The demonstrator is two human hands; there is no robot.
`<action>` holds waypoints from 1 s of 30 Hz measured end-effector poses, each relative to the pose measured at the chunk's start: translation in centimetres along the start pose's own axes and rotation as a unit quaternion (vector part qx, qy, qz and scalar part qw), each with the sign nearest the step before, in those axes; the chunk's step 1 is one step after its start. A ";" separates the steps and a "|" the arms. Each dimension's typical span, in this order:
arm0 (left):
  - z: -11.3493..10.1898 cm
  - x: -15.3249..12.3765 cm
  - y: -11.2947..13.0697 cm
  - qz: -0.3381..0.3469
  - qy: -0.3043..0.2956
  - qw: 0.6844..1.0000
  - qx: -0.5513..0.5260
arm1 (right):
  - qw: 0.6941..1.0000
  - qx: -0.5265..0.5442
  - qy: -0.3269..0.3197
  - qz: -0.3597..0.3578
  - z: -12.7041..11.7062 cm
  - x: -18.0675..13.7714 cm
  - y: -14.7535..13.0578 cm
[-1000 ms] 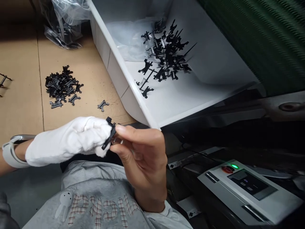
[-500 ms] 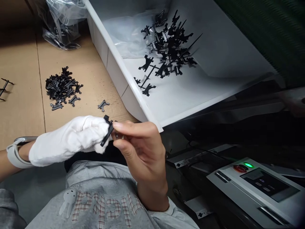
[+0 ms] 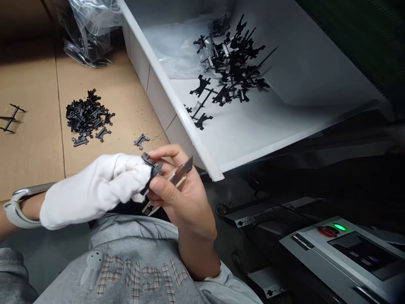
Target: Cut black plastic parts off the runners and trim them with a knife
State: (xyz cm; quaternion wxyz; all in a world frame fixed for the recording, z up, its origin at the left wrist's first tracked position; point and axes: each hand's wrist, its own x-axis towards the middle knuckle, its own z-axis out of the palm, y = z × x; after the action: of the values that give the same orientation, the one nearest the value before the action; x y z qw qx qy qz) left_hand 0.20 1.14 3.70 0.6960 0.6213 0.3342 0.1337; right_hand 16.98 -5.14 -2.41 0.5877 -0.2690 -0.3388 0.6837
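My left hand point(image 3: 101, 185), in a white glove, pinches a small black plastic part point(image 3: 155, 168). Bare-skinned, my right hand point(image 3: 186, 202) grips a utility knife point(image 3: 181, 171), its blade pointing up and to the right. The right thumb lies close against the black part; whether it touches cannot be made out. The knife's handle is partly hidden behind the fingers. On the cardboard just beyond my hands lies one loose black part point(image 3: 141, 141), and left of it a heap of similar parts point(image 3: 87, 114).
A white bin point(image 3: 234, 156) at the upper right holds black parts on sprues point(image 3: 234, 67) and a clear bag. Clear plastic bags point(image 3: 91, 25) stand at the back left. A bare sprue point(image 3: 11, 118) lies far left. A machine panel point(image 3: 357, 253) is at lower right.
My right hand has turned, so the knife's blade now shows and points up to the right. The black part in my left hand has tilted slightly. The view has shifted a little.
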 end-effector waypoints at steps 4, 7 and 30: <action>0.5 0.0 0.2 0.019 0.018 1.000 -0.003 | 0.999 0.018 -0.025 0.011 -0.4 -0.1 0.2; 0.7 -0.1 0.1 0.017 0.031 0.999 -0.003 | 0.998 0.041 -0.036 0.025 -0.6 -0.4 0.3; 0.5 0.2 0.6 0.034 0.021 0.994 0.101 | 0.988 0.114 -0.066 0.079 -0.8 -0.6 0.4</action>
State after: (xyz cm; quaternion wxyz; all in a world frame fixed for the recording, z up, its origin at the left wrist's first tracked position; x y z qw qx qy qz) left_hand 0.76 0.99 4.26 0.6178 0.6964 0.3392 0.1354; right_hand 17.43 -5.65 -3.27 0.5350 -0.1805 -0.2744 0.7784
